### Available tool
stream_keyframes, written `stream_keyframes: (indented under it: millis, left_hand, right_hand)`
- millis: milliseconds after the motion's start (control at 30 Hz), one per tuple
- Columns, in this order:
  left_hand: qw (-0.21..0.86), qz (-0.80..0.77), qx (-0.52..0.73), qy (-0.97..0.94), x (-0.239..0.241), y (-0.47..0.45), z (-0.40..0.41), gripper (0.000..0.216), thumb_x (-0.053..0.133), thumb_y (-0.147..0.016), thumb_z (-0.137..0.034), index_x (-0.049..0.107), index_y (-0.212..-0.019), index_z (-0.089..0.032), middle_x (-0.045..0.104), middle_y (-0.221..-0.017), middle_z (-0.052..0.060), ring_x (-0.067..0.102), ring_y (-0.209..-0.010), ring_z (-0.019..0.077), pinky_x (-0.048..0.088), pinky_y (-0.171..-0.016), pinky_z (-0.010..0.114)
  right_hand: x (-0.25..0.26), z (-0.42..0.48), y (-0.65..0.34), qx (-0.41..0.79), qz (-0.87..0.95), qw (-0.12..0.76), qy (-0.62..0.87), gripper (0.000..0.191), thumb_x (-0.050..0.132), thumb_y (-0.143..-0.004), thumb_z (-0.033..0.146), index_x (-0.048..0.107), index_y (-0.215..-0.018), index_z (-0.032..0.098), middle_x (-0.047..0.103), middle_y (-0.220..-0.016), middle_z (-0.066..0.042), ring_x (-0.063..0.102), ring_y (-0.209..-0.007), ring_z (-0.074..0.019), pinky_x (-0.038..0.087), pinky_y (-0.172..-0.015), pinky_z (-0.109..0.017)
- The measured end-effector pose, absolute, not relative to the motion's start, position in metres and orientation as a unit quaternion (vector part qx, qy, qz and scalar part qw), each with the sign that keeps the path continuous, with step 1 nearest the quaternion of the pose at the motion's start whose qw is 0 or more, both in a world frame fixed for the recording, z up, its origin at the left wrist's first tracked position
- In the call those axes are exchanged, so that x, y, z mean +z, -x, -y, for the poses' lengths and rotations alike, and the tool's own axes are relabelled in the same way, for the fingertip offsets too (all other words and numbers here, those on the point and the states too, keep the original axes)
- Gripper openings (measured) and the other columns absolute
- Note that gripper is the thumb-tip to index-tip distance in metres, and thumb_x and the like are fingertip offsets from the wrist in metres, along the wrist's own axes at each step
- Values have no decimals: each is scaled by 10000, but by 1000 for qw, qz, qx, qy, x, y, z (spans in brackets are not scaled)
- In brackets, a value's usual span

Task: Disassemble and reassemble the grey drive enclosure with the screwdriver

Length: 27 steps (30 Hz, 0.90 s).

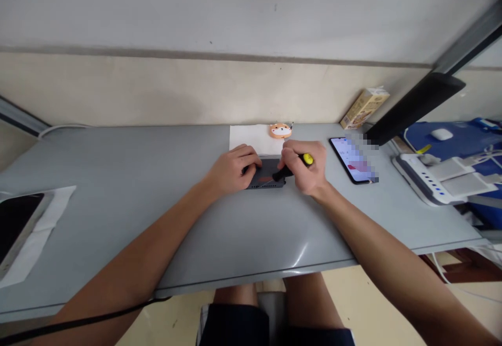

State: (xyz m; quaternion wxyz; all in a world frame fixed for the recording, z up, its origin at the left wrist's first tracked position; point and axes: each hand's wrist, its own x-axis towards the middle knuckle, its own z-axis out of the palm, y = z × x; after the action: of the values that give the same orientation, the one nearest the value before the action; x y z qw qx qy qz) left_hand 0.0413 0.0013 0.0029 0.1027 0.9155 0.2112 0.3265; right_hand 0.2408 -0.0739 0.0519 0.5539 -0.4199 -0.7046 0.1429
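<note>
A dark grey, flat box-shaped device [269, 167] with small slots along its near side lies on the desk in front of me. My left hand [234, 169] is closed over its left end, fingers curled onto the top. In my right hand [309, 167] is a screwdriver [286, 172] with a black handle and a yellow end cap. The handle slants down to the left, and its thin shaft lies over the near edge of the device. Whether the tip touches the device I cannot tell.
Behind the device are a white paper sheet [249, 138] and an orange animal-faced item [280, 130]. On the right are a lit phone [349, 159], a carton [364, 108], a black upright panel [418, 106] and a power strip [421, 179] with plugs. A dark tablet-like item [18, 220] lies left.
</note>
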Motion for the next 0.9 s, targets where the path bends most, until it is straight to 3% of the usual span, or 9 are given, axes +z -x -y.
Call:
stream_keyframes:
  millis: [200,567,900]
  left_hand:
    - [100,-220,321,-916,3,-41,-1,212,498,-886,-99,680,-899,-205,674,-922,48,630,-908,189,543,-821,332]
    - [104,-225,326,-912,3,-41,-1,215,487,-879,-90,670,-878,-203,663,-902,41,638,-879,180,531,-772,310]
    - [188,-257,329,-889,14,-41,6,251,464,-915,-108,693,-927,-209,691,-941,38,644,-854,172,522,-787,316]
  right_hand:
    - [45,76,-232,118,755,514,390,401,498,-957,225,552,-562,182,495,-508,20,398,-493,-89,307,-519,-266]
    - [47,79,-230,99,757,526,374,389,491,-951,210,557,-568,189,490,-500,19,402,-481,-93,317,-510,-267]
    - [48,74,-242,122,685,598,399,395,510,-932,205,579,-543,189,529,-494,14,450,-473,-93,316,-501,-271]
